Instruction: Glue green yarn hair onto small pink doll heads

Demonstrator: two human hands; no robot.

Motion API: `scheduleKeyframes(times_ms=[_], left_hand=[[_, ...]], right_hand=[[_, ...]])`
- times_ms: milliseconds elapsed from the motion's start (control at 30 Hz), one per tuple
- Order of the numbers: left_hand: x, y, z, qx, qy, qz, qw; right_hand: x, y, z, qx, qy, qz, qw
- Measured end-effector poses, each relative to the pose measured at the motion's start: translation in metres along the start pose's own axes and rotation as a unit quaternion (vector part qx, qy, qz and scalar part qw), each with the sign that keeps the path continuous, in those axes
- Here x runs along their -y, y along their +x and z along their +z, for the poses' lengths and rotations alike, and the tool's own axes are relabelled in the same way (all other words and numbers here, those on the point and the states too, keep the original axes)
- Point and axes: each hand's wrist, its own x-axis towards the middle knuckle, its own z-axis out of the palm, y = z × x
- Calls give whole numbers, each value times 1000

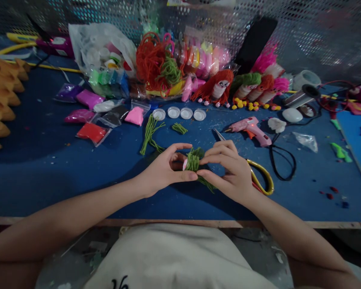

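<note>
Between my two hands, just above the blue table, is a small doll head wrapped in green yarn (193, 159), with a bit of pale pink showing on its left side. My left hand (165, 166) grips it from the left, thumb in front and fingers behind. From the right, the thumb and fingertips of my right hand (228, 168) pinch the yarn. Loose green strands hang below the right fingers. Scissors with yellow handles (267, 180) lie partly hidden under my right hand. Cut green yarn strands (149, 134) and a short green yarn bundle (179, 128) rest beyond my hands.
A pink glue gun (251, 129) with a black cord lies to the right. Several white round caps (186, 113) form a row. Behind stand yarn-haired dolls (220, 89) and a heap of orange yarn (151, 60). Clay packets (93, 132) lie left, near an orange egg tray (1, 100).
</note>
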Motion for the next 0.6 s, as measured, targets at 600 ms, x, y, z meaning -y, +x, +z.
scheduleKeyframes(times_ms=[600], left_hand=[[0,-1,2,10,40,25,999]], right_hand=[[3,0,1,18,71,57,996]])
